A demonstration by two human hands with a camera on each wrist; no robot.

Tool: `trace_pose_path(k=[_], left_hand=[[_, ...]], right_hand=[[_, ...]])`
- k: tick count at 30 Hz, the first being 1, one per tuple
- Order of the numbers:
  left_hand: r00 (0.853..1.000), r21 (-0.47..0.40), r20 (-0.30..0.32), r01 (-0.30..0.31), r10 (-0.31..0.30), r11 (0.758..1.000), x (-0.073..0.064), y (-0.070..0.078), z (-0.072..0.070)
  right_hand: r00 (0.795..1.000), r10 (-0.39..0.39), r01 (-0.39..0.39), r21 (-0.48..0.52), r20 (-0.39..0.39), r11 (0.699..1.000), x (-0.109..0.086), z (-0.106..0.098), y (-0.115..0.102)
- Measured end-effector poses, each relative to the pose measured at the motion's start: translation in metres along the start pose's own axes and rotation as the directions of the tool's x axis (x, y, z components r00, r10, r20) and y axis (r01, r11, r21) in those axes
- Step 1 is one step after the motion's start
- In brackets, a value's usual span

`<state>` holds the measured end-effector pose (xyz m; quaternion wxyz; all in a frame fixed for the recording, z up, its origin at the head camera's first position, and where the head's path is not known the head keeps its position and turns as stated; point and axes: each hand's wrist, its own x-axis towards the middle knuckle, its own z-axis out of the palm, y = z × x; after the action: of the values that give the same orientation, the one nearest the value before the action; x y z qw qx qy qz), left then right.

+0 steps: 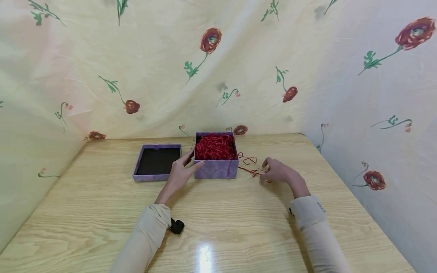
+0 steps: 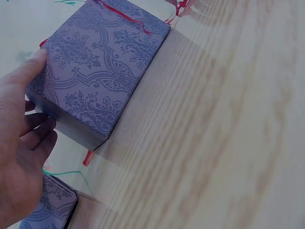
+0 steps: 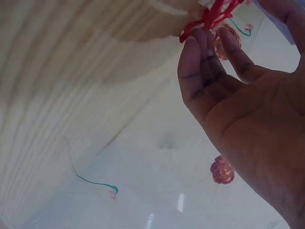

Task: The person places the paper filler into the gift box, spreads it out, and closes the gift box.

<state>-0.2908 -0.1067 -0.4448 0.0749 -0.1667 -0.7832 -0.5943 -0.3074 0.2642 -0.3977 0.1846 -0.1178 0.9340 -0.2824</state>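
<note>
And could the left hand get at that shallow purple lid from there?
Probably yes: the shallow lid lies close beside the left hand, with nothing visible between them, though the hand would likely need to leave the purple box first.

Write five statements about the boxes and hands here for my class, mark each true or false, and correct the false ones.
1. The left hand touches the purple box. True.
2. The box stands empty. False: red shreds fill it.
3. The right hand is at loose red strands to the right of the box. True.
4. The shallow purple lid covers the box. False: it lies on the table, to the left of the box.
5. Both hands are touching the box. False: only the left does.
</note>
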Motion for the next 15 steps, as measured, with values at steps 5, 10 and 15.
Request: trace_pose_path(k=[5,10,15], left_hand=[[0.999,-0.007,0.016,0.033,-0.033,0.999,0.002,0.002,0.0],[0.999,-0.017,0.013,0.032,-0.032,0.999,0.001,0.002,0.001],[1.0,-0.009,0.002,0.003,-0.003,1.0,-0.001,0.001,0.0]], right_hand=[[0.999,-0.02,0.018,-0.067,-0.032,0.998,0.006,0.007,-0.001],[0.993,-0.016,-0.002,-0.152,-0.116,0.988,0.012,0.009,-0.003],[0.982,-0.051,0.012,-0.209,-0.183,0.978,0.021,0.01,-0.001]])
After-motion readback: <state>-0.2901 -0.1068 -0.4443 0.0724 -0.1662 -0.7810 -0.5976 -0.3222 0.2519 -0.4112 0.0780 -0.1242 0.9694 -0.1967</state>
